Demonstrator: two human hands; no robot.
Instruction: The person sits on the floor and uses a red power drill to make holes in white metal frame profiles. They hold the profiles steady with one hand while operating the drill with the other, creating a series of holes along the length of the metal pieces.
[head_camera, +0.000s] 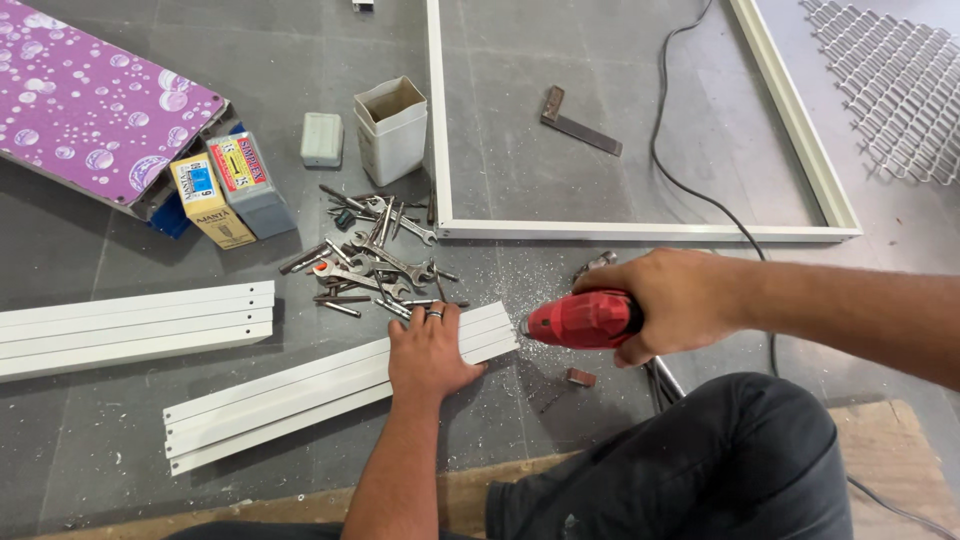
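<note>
head view, looking steeply down, close

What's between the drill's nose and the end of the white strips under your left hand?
Head view: bare floor dusted with metal shavings between red drill and white strips.

Bare forearms; ring (435, 314); dark trousers (690, 470)

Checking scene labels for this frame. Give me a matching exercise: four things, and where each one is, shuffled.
Things:
1. red drill
2. white strips
3. spanner pile
4. try square

Places:
A. inside the white frame, on the floor
B. under the flat left hand
C. in the right hand
D. loose on the floor beside the open white box

Pairs: 1-C, 2-B, 3-D, 4-A
</note>
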